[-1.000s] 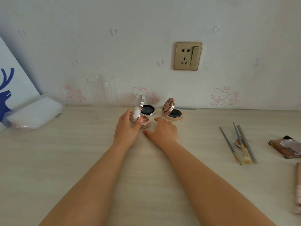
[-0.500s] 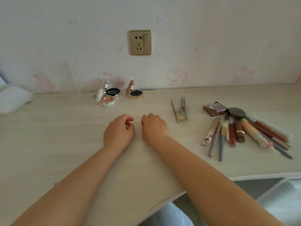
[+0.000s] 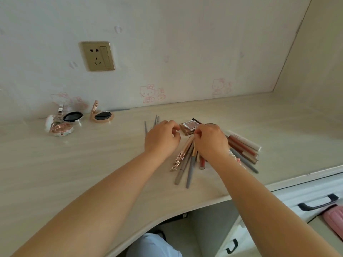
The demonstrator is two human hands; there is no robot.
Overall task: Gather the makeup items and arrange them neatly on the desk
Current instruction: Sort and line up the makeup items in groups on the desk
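The right hand (image 3: 210, 140) hides most of the pen pile (image 3: 187, 164); its grasp I cannot tell. At 9 o'clock, the left hand (image 3: 161, 139) is curled, holding nothing visible.

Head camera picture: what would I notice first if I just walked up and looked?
Probably the two hands, the left hand and the right hand, meeting over a messy pile of pencils and tubes on the right part of the desk. Next, the open compacts standing by the wall at the left, under the gold wall socket.
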